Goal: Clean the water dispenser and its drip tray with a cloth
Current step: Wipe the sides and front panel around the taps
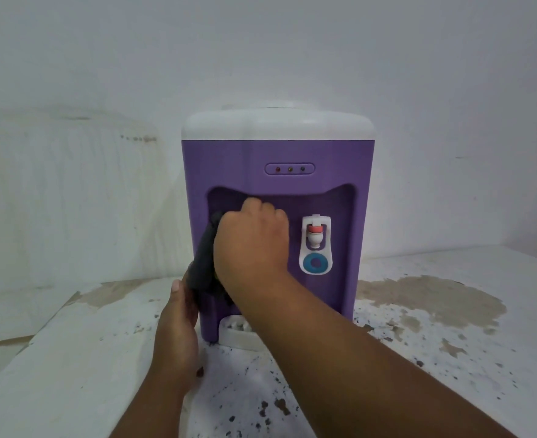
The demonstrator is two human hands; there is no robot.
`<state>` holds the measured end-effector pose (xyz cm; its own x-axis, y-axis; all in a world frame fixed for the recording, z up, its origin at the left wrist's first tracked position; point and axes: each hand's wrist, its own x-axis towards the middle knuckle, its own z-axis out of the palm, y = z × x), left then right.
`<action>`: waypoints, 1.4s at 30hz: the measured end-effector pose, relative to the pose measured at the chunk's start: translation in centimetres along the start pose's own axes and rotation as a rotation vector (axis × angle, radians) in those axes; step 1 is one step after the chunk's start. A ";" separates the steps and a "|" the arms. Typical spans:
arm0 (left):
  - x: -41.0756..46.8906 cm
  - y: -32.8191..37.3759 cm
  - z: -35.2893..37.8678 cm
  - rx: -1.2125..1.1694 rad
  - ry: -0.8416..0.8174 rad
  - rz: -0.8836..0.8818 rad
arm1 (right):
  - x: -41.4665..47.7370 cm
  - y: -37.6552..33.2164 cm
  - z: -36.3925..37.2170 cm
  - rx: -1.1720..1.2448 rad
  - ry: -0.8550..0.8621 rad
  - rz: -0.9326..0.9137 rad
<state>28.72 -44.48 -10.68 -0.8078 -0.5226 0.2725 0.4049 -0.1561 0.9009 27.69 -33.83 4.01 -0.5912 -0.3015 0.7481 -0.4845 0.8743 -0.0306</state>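
left hand (178, 327) lying flat against the dispenser's (276, 147) lower left side, dark cloth (205, 263) hanging down the front, right hand (251, 238) clutching it and pressing into the recess, tap (315, 238) just beside, drip tray (237, 335) sitting at the base, stained worktop (450, 358)

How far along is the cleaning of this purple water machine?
Nothing looks clearly finished. In hand: the right hand grips a dark cloth in the left recess of the dispenser, while the left hand steadies its side. Seemingly left: the tap on the right and the drip tray below.
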 end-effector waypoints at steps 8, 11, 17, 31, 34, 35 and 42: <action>0.2 0.3 0.1 -0.018 -0.041 0.055 | -5.6 3.4 0.0 1.108 -0.143 0.671; 0.1 0.3 -0.1 0.003 -0.035 0.061 | -6.5 5.5 -0.7 1.654 -0.094 1.125; 0.1 0.2 -0.3 0.010 -0.032 0.057 | -4.2 5.7 -2.1 1.402 0.329 0.908; 0.2 0.3 0.1 0.022 0.013 0.036 | -7.0 7.0 -2.8 1.346 -0.463 1.063; 0.0 0.5 0.2 0.041 0.008 0.051 | -6.3 8.1 -3.2 1.402 -0.157 1.124; 0.0 0.5 0.1 0.043 0.004 0.046 | -6.2 8.2 -3.4 1.420 -0.089 1.110; -0.1 0.5 0.2 0.054 0.018 0.041 | -7.6 6.6 -3.4 1.265 -0.568 0.874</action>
<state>28.92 -44.26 -10.23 -0.7828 -0.5428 0.3043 0.4140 -0.0892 0.9059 31.25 -24.49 0.38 -0.9614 -0.2551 -0.1033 0.0852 0.0808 -0.9931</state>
